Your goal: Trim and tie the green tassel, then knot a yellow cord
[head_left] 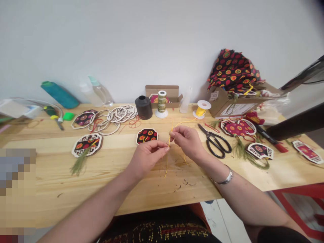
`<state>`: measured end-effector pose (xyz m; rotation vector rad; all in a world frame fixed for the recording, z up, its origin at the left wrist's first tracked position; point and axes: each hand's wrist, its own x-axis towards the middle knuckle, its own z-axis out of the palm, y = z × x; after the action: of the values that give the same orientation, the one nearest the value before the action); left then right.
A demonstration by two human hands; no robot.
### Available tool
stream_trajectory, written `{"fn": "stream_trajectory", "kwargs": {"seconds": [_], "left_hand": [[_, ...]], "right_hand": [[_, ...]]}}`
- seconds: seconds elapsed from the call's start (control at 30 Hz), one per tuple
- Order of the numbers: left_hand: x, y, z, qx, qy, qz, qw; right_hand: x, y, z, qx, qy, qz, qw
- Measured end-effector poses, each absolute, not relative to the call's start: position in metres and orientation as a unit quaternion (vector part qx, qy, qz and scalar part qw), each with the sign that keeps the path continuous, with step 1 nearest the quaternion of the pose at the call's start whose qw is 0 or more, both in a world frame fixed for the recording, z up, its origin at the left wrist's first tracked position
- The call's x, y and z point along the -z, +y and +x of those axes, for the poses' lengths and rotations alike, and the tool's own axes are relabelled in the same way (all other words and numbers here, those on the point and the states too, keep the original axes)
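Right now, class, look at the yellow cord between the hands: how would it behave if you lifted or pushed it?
The yellow cord would probably flop, since its free end hangs limp below the left hand. It looks thin, so likely very light. Pushed, it would probably bend rather than slide; the right hand pinches it, and it trails back to the yellow spool.

Both bare forearms reach forward and converge above the middle. The left hand (146,156) is palm-down, its thumb and forefinger pinched together at the tips. The right hand (186,140), a bangle on its wrist, pinches likewise, fingertips nearly meeting the left's.
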<state>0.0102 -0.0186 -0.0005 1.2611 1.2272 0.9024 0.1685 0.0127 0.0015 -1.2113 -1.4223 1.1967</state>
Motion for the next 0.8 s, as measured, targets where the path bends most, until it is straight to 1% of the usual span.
{"fn": "stream_trajectory", "kwargs": {"seconds": [0.13,0.3,0.47,0.57,0.63,0.7,0.8], "left_hand": [[0.002,-0.019,0.012,-0.388,0.517,0.599,0.472],[0.006,-0.019,0.013,-0.394,0.502,0.637,0.433],[0.004,-0.02,0.012,-0.385,0.489,0.646,0.442],[0.0,-0.022,0.011,-0.421,0.497,0.632,0.42],[-0.002,-0.023,0.011,-0.46,0.5,0.591,0.435],[-0.004,-0.023,0.011,-0.483,0.485,0.546,0.483],[-0.006,-0.023,0.012,-0.454,0.465,0.511,0.563]], "right_hand": [[-0.003,0.011,0.167,-0.582,-0.501,-0.454,0.452],[-0.005,0.009,0.165,-0.674,-0.435,-0.407,0.436],[-0.006,0.008,0.164,-0.7,-0.41,-0.4,0.427],[-0.006,0.008,0.163,-0.689,-0.414,-0.413,0.427],[-0.006,0.007,0.163,-0.682,-0.424,-0.419,0.424],[-0.006,0.007,0.163,-0.674,-0.442,-0.422,0.414],[-0.007,0.005,0.161,-0.654,-0.477,-0.429,0.401]]}}
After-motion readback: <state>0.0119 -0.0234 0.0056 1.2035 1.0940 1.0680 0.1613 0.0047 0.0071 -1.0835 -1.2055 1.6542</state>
